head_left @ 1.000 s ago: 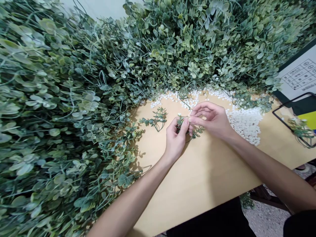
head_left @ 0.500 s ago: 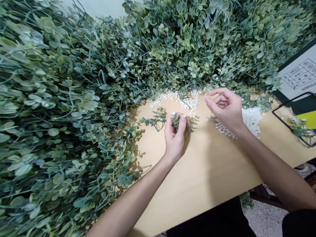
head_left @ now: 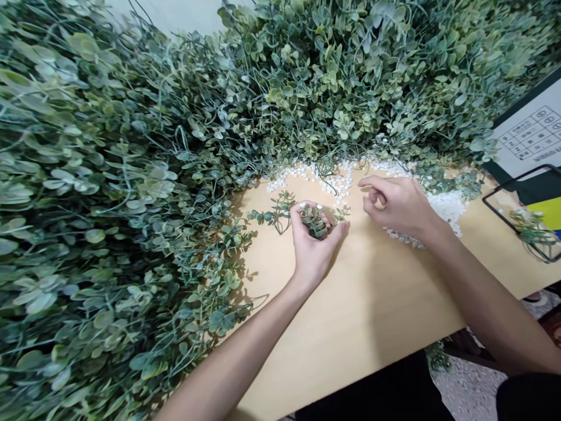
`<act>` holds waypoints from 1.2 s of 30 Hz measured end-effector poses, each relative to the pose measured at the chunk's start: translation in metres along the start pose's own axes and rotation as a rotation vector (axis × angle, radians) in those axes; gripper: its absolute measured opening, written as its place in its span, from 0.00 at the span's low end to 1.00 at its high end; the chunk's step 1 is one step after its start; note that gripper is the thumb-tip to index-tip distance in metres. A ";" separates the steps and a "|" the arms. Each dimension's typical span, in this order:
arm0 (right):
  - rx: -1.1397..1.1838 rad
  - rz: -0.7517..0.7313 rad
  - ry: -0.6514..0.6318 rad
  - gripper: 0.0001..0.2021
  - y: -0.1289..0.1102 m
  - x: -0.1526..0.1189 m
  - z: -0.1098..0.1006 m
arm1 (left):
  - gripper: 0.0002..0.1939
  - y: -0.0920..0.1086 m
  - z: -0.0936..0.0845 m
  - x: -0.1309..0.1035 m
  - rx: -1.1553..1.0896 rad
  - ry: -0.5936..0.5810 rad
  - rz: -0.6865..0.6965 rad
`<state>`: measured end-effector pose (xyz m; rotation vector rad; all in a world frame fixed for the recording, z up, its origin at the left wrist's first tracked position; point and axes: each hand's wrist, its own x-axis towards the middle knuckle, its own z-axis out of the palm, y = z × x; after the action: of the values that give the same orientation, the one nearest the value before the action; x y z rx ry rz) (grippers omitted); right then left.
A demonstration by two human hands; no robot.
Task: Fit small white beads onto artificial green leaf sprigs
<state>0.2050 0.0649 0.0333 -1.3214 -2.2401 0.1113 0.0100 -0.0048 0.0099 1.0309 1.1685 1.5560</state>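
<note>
My left hand (head_left: 312, 248) curls around an artificial leaf sprig (head_left: 314, 221) with small green leaves and a few white bits at its tips. Its thumb is spread to the right, and the far fingers are partly hidden behind the leaves. To the right, my right hand (head_left: 401, 206) hovers over the table with its fingers curled in. Whatever it may hold is too small or hidden to make out. Below and behind this hand lies a pile of tiny white pieces (head_left: 449, 206). Another loose sprig (head_left: 280, 210) rests on the table just left of my left hand.
A dense heap of artificial greenery (head_left: 109, 193) borders the wooden table (head_left: 350, 316) along the left and back. More white pieces (head_left: 337, 182) are scattered before it. A black wire frame (head_left: 499, 204) and a printed box (head_left: 530, 137) stand at the right.
My left thumb has swung away from the sprig, to the right and down. My right hand has turned palm-down and dropped slightly, its fingers curling.
</note>
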 end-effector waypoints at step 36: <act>0.006 -0.017 0.081 0.20 0.030 0.005 0.023 | 0.16 -0.007 -0.004 0.002 0.086 0.091 0.031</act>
<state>0.2159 0.0893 0.0054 -1.2810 -2.1812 0.0572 0.0070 -0.0024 0.0022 1.0474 1.2968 1.6027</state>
